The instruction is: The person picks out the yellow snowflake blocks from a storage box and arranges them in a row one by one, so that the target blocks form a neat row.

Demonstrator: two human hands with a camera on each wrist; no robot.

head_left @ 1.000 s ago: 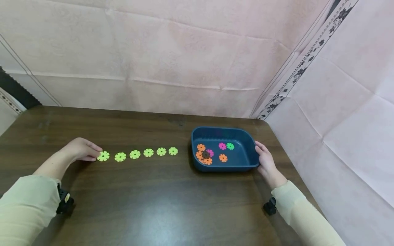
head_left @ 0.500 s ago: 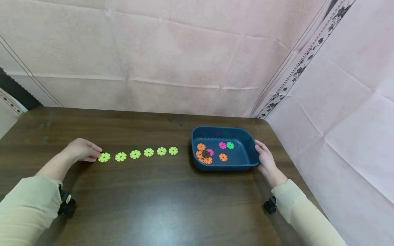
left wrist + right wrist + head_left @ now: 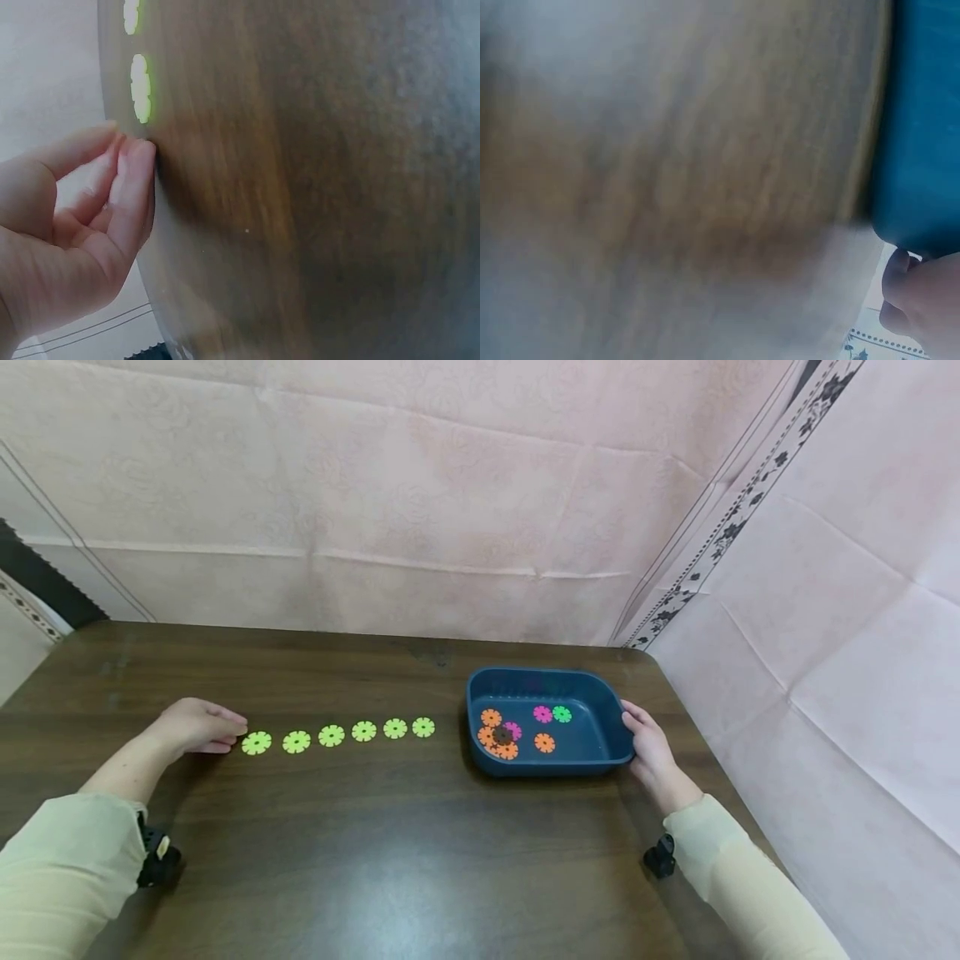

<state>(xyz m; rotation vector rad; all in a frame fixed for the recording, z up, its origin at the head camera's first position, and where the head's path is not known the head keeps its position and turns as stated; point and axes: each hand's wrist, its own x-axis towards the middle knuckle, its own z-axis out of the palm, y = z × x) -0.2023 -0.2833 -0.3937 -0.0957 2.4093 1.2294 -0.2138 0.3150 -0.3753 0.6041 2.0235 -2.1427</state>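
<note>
Several yellow-green, notched flower-shaped discs lie in a row across the table's left half. My left hand [image 3: 200, 727] is at the left end of that row, its fingertips just beside the leftmost disc [image 3: 257, 743]. In the left wrist view, the thumb and fingers [image 3: 135, 172] come close together with no disc seen between them, and a disc [image 3: 141, 88] lies just beyond. A blue plastic bin [image 3: 592, 769] stands to the right of the row. My right hand [image 3: 652, 752] grips the bin's right end, thumb at the rim.
Inside the bin are several orange flower discs [image 3: 544, 743], two magenta discs [image 3: 542, 714], a green disc [image 3: 562, 714] and a dark brown one [image 3: 502, 736]. Pale cloth [image 3: 420, 510] hangs behind the brown wooden table [image 3: 360, 860] and along its right side.
My left fingertips, which overlapped the leftmost disc's edge a second ago, are now slightly apart from it on its left. The right hand keeps its grip on the bin.
</note>
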